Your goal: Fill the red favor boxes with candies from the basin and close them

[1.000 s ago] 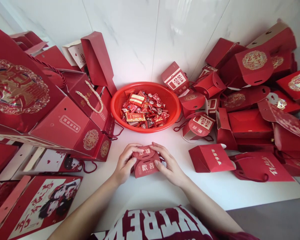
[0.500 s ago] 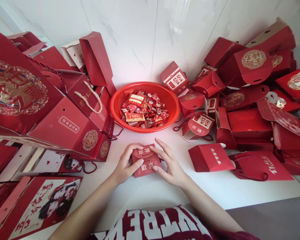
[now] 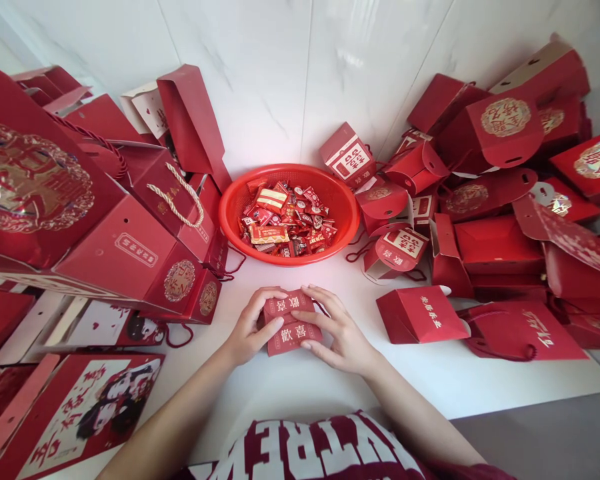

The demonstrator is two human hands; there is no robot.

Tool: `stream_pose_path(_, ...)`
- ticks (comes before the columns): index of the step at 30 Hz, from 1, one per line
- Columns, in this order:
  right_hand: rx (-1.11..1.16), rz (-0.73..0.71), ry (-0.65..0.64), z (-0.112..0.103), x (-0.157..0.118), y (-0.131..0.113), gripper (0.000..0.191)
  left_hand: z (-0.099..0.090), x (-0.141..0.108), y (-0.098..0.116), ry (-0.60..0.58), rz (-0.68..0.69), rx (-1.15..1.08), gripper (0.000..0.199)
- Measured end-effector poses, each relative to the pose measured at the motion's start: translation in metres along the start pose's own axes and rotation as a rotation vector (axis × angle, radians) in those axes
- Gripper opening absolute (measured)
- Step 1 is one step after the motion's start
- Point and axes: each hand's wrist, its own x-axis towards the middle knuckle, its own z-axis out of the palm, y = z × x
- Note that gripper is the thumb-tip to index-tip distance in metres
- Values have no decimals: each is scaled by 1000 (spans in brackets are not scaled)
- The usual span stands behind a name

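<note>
A small red gift box [image 3: 295, 333] with pale Chinese characters on its top stands on the white table in front of me. My left hand [image 3: 249, 331] grips its left side, with the thumb on the upper face and the fingers around the far edge. From the right, my right hand [image 3: 346, 335] holds the same box, its fingers lying over the top and its thumb at the near right edge. A bit of dark cord shows by the right fingers. Just beyond stands a red plastic basket [image 3: 227, 223] filled with wrapped candies [image 3: 290, 220].
Large red gift bags [image 3: 115, 233] crowd the left side. A printed bag with cartoon figures [image 3: 95, 413] lies at the near left. Many red boxes [image 3: 497, 247] are piled at the right; one box [image 3: 423, 315] sits near my right hand. A tiled wall [image 3: 260, 80] closes the back.
My right hand's raised fingers have come down onto the top of the box, and its thumb has shifted slightly. My left hand keeps its hold, and the box has stayed in place.
</note>
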Motion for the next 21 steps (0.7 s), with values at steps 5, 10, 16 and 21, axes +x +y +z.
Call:
stream_pose_path(5,34,16,-36,-1,2,-5,48,-4,3,-1,29,12,51,31)
stream_pose_path(10,167,103,-49,0,0,-7,53,-14,9,2,27,23,85,26)
stream_pose_path(16,426,562,117,7,-1,9,43,-9,7,7,79,-168,-47,42)
stream_pose_path(21,755,643,23,4,4,15,32,-21,6,-1,137,-204,243,53)
